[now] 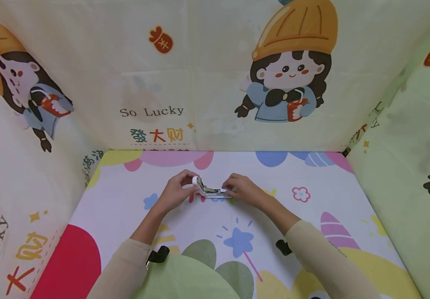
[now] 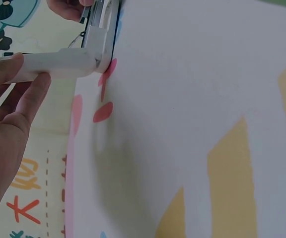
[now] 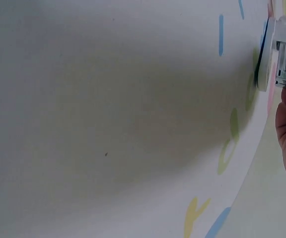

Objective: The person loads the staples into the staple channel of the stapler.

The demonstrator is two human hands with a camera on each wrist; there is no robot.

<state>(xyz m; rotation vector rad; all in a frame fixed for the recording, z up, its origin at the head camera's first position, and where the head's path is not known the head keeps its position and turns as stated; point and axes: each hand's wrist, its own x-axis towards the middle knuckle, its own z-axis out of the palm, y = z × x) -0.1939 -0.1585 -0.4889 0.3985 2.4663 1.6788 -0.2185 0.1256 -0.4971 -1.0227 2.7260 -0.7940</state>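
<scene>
A white stapler (image 1: 216, 196) lies on the printed table cover with its top swung up, so the metal staple channel shows. My left hand (image 1: 175, 191) grips the raised top arm (image 2: 58, 64); in the left wrist view, thumb and fingers pinch it from opposite sides. My right hand (image 1: 245, 190) is at the front end of the stapler, its thumb and fingertips pinching around the end of the metal channel (image 3: 283, 67). Whether any small piece is between those right fingertips is hidden. The stapler's base (image 3: 267, 59) rests on the cover.
The table cover (image 1: 143, 216) carries colourful prints. Patterned cloth walls (image 1: 215, 83) rise behind and on both sides. Black wrist fittings (image 1: 158, 254) stick out from both sleeves.
</scene>
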